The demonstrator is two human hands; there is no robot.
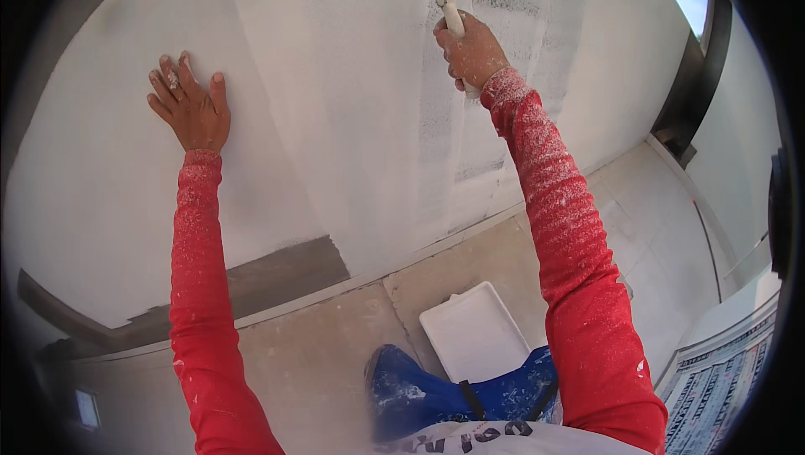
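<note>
My right hand (475, 52) is closed round the white handle of a paint roller (454, 19), held up near a partly painted wall (352, 103). The roller's wire frame bends away at the top edge of the view; its sleeve cannot be made out against the white. Thin, streaky white with grey showing through surrounds that hand. Farther left, my left hand (194, 107) has its fingers spread against the whiter part of the wall, holding nothing. White specks cover both red sleeves and some left fingers.
On the floor below, a white paint tray (474, 329) stands in front of my blue-trousered legs (419, 396). Bare grey wall (289, 275) shows along the lower edge. A dark-framed opening (696, 78) is at right, printed sheeting or packaging (725, 388) at lower right.
</note>
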